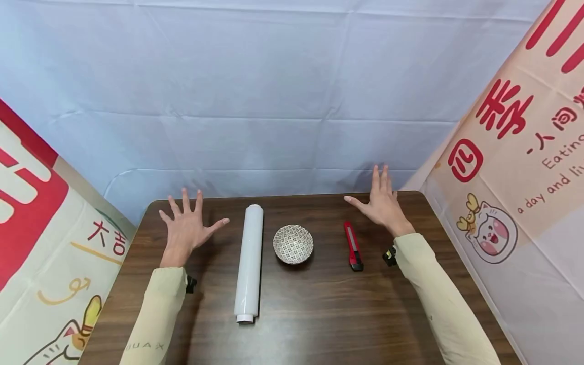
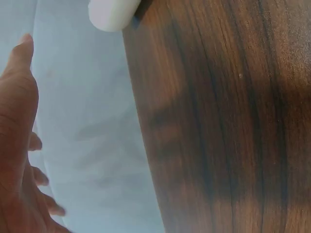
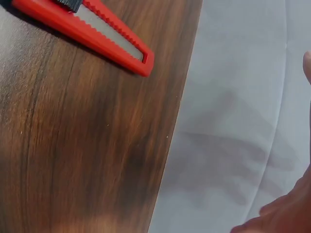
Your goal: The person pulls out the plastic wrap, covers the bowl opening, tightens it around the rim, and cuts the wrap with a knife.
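My left hand [image 1: 186, 232] is spread wide over the far left of the table, its fingers straight and holding nothing. Just right of it lies a long white roll of plastic wrap [image 1: 249, 261], lengthwise toward me; its far end also shows in the left wrist view. A small patterned bowl [image 1: 293, 244] sits at the middle of the table. To its right is a red utility knife [image 1: 353, 246], its tip pointing to the far edge; the right wrist view shows it closer. Beyond the knife, my right hand [image 1: 383, 205] is held up with fingers straight, gripping nothing.
The brown wooden table [image 1: 310, 324] has rounded far corners. A pale cloth [image 1: 274, 101] hangs right behind its far edge. Printed banners flank it, one on the left [image 1: 59, 238] and one on the right [image 1: 515, 167]. Dark wrist cameras sit at both cuffs.
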